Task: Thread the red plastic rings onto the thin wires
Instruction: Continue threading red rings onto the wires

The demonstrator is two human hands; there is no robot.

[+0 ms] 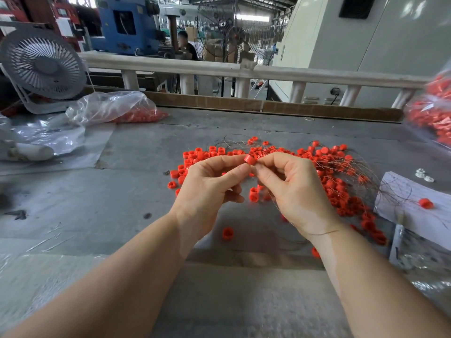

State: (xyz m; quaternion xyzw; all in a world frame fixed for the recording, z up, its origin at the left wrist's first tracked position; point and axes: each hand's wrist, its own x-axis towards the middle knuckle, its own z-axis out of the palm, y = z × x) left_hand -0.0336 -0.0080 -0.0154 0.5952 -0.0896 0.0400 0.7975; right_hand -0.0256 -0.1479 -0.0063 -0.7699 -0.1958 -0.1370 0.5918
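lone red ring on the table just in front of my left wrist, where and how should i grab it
Probably pinch the lone red ring across its outer wall with thumb and forefinger, coming straight down from above. It sits flat with its opening up, apart from the pile of rings, so both sides are free for the fingers.

No text, label, brand, number or sign can be read anywhere in the view. A pale sheet (64, 26) hangs on the red machine (36, 11) behind the white desk fan (42, 64), up and to the right of the fan's grille, but whatever is printed on it is too blurred to make out. The blue machine (124, 23) further right of that fan shows no legible marking either.
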